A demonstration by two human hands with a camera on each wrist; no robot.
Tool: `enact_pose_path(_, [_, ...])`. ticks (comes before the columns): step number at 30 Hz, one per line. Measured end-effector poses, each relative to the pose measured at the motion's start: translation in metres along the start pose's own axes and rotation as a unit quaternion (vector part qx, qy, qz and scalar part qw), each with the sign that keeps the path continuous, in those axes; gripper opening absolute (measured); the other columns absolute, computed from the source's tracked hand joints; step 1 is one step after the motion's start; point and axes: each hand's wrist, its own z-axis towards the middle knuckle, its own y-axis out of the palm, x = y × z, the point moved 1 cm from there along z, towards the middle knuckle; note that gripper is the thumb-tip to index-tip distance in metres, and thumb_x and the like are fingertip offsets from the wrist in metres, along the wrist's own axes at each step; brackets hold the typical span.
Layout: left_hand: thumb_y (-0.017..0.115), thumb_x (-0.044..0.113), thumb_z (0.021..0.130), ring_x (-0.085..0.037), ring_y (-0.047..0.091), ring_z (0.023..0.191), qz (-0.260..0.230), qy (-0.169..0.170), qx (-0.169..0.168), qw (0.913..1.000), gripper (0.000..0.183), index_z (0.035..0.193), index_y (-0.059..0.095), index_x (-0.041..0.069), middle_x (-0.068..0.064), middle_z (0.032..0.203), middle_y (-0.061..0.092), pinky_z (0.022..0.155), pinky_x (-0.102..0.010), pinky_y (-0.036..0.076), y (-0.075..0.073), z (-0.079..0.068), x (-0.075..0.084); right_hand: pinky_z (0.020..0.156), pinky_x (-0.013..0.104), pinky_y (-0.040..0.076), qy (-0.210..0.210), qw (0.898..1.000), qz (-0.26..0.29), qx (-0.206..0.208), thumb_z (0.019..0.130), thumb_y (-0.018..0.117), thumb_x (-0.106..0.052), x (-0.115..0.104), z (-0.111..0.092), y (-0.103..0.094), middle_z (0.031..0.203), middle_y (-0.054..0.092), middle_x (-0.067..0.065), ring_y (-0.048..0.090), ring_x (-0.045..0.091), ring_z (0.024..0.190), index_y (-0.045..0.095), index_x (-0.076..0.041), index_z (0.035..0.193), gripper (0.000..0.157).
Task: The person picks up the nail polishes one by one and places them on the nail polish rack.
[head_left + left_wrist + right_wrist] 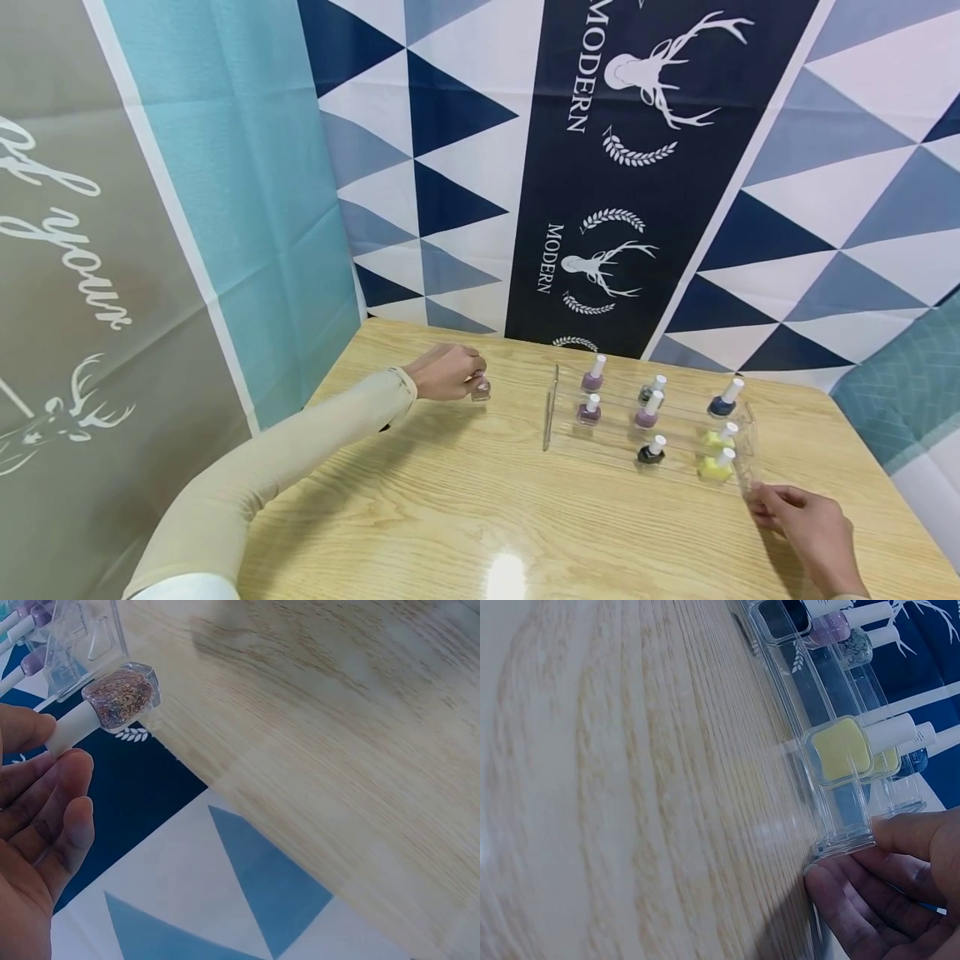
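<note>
My left hand [448,372] pinches the white cap of a nail polish bottle [121,696] filled with copper-coloured glitter. In the head view this bottle is above the table, left of a clear tiered rack [609,440]. My right hand [808,527] grips the rack's near right corner between thumb and fingers. Several polish bottles stand in the rack: purple ones [589,410] at the left, a black one [651,452] in the front middle, yellow ones [841,752] at the right and a dark blue one [722,406] behind them. A greenish glitter bottle [856,649] stands in the middle.
The rack rests on a light wooden table [420,492]. Behind the table hangs a patterned cloth [465,167] with triangles and deer heads. Another cloth [247,208] in grey and turquoise closes off the left side.
</note>
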Motion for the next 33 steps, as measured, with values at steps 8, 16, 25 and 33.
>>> enact_pose_path(8, [0.066, 0.012, 0.098, -0.004, 0.048, 0.058, -0.008, 0.004, 0.003, 1.0000, 0.019, 0.079, 0.066, 0.015, 0.005, 0.072, 0.059, 0.055, -0.022, 0.043, -0.006, 0.003, 0.004, 0.062, 0.023, 0.056, 0.002, 1.000, 0.004, -0.004, 0.102, 0.061, -0.044, 0.001, 0.001, 0.000, 0.086, 0.077, 0.005, 0.074, 0.012, 0.071, 0.068, 0.012, 0.120, 0.059])
enact_pose_path(16, [0.066, 0.014, 0.098, -0.003, 0.050, 0.061, -0.002, 0.015, -0.001, 0.9999, 0.017, 0.082, 0.068, 0.016, 0.005, 0.077, 0.063, 0.056, -0.020, 0.043, -0.005, 0.009, 0.006, 0.060, 0.021, 0.054, 0.000, 1.000, -0.009, 0.001, 0.102, 0.061, -0.047, 0.002, 0.001, 0.000, 0.086, 0.078, 0.005, 0.074, 0.011, 0.070, 0.069, 0.011, 0.119, 0.061])
enact_pose_path(25, [0.066, 0.018, 0.100, -0.002, 0.050, 0.060, 0.001, 0.024, -0.011, 0.9997, 0.018, 0.082, 0.068, 0.017, 0.006, 0.077, 0.063, 0.056, -0.019, 0.043, -0.007, 0.015, 0.015, 0.059, 0.024, 0.056, 0.003, 1.000, -0.010, 0.002, 0.102, 0.061, -0.047, 0.001, -0.001, 0.000, 0.085, 0.077, 0.006, 0.073, 0.012, 0.070, 0.069, 0.012, 0.119, 0.061])
enact_pose_path(33, [0.066, 0.021, 0.100, -0.002, 0.049, 0.060, 0.014, 0.033, -0.006, 0.9993, 0.018, 0.082, 0.068, 0.018, 0.007, 0.079, 0.064, 0.054, -0.019, 0.040, -0.007, 0.020, 0.025, 0.059, 0.025, 0.056, 0.006, 1.000, 0.001, 0.003, 0.101, 0.061, -0.048, 0.001, -0.002, 0.002, 0.085, 0.077, 0.007, 0.074, 0.013, 0.070, 0.067, 0.013, 0.121, 0.065])
